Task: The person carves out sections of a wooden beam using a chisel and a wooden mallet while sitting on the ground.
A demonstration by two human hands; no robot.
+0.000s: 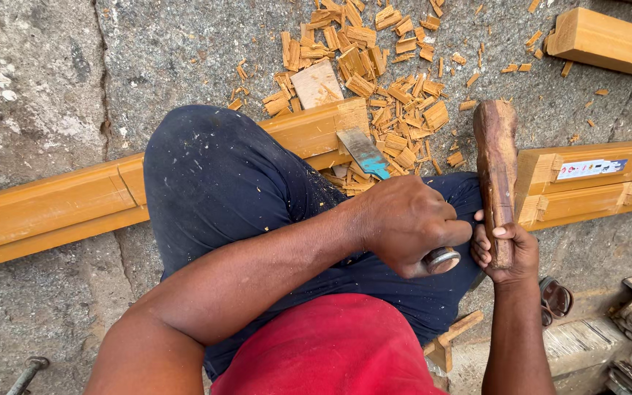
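One label only: small rectangular sticker [591, 169] on top face of the yellow-brown wooden beam [608, 183] at right. White ground, blue right end, small red and dark marks. Lies flat.

Stone floor [31, 95] open at far-left corner; wood chips [374, 80] clutter far middle; long beam [45, 208] crosses left edge, knee [213, 175] over it; second beam [601, 179] blocks right.
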